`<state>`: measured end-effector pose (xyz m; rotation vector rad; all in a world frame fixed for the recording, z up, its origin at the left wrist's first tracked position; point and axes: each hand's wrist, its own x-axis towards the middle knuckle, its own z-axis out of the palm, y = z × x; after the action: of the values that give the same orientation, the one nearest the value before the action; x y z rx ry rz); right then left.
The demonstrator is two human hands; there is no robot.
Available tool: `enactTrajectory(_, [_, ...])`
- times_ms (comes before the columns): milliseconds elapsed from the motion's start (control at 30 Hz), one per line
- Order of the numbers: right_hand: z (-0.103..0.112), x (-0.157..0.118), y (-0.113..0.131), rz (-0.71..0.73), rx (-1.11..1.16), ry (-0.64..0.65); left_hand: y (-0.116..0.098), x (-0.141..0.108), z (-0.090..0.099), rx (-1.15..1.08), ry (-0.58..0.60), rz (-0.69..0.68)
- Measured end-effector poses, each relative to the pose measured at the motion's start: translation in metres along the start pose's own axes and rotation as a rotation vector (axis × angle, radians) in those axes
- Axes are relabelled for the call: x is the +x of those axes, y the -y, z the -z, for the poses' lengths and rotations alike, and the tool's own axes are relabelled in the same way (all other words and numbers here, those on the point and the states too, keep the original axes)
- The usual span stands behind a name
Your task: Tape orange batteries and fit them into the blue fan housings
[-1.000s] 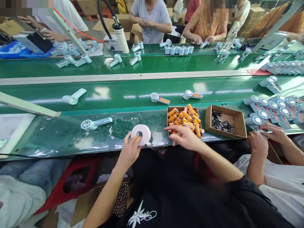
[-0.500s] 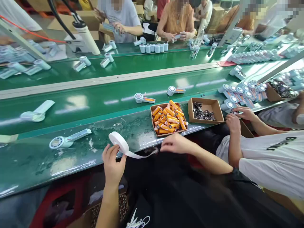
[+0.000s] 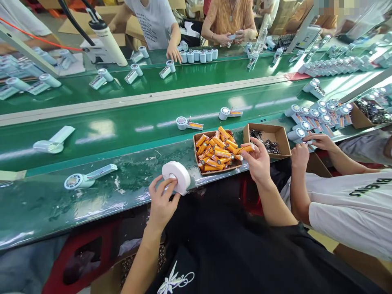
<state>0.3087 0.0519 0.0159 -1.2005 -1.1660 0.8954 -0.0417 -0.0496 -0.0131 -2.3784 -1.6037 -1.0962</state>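
Observation:
My left hand (image 3: 163, 201) grips a roll of white tape (image 3: 181, 176) by its core, just over the bench's front edge. Between the fingertips of my right hand (image 3: 259, 162) is an orange battery (image 3: 246, 149), held at the right rim of a cardboard box. That box (image 3: 211, 173) is heaped with more orange batteries (image 3: 218, 152). Right beside it stands a second cardboard box (image 3: 280, 141) with small dark parts inside. A pale blue handheld fan (image 3: 78, 181) lies on the bench to the left of the tape.
A green conveyor belt (image 3: 128, 116) runs behind the bench, carrying open fan bodies (image 3: 181, 123). Many fans (image 3: 324, 114) crowd the right side, where a co-worker's hands (image 3: 301, 153) are busy. Across the belt, another person's hand (image 3: 174, 53) reaches toward fan parts.
My right hand has left the tape's loose end and moved right and up, taking an orange battery. My left hand has shifted right and turned the roll. Across the belt, a fan has been set down.

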Motion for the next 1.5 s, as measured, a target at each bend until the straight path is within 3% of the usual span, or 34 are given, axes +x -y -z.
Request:
enactTrajectory(67, [-0.011,-0.007,0.013,-0.089,0.276,0.014,-0.01,0.003,0.0,-0.005,0.027,-0.039])
enactTrajectory(167, [-0.031,-0.023,0.025,-0.194,0.45,0.082,-0.024,0.006,-0.002,-0.017,0.076,-0.088])
enactTrajectory(433, [-0.065,-0.057,0.018,-0.147,0.164,0.244,-0.039,0.005,0.001,-0.011,0.149,-0.125])
enactTrajectory(633, [-0.068,-0.06,0.012,-0.045,0.097,0.214,-0.038,0.004,0.0,0.034,0.148,-0.152])
enactTrajectory(733, [-0.065,-0.057,0.015,-0.02,-0.036,0.412,-0.036,0.003,0.0,0.083,0.169,-0.157])
enactTrajectory(867, [-0.057,-0.046,0.023,-0.135,-0.107,0.738,-0.028,0.005,0.007,0.14,0.215,-0.2])
enactTrajectory(1033, [-0.049,-0.024,0.025,-0.196,-0.267,0.918,-0.023,0.015,0.015,0.142,0.306,-0.288])
enactTrajectory(1100, [-0.056,-0.024,0.02,-0.258,-0.127,0.827,-0.028,0.019,0.014,0.159,0.301,-0.274])
enactTrajectory(1233, [-0.09,-0.055,0.005,-0.319,0.361,0.224,-0.047,0.024,0.0,0.181,0.059,-0.158])
enactTrajectory(1300, [-0.105,-0.072,0.0,-0.284,0.467,0.007,-0.058,0.024,-0.01,0.164,-0.07,-0.108])
enactTrajectory(1333, [-0.109,-0.076,0.0,-0.275,0.484,-0.044,-0.064,0.022,-0.015,0.146,-0.106,-0.082])
enactTrajectory(1400, [-0.103,-0.068,0.001,-0.305,0.452,0.006,-0.072,0.016,-0.02,0.083,-0.1,-0.035])
enactTrajectory(1500, [-0.062,-0.02,0.011,-0.283,0.366,0.103,-0.071,-0.001,-0.02,-0.079,0.095,-0.041])
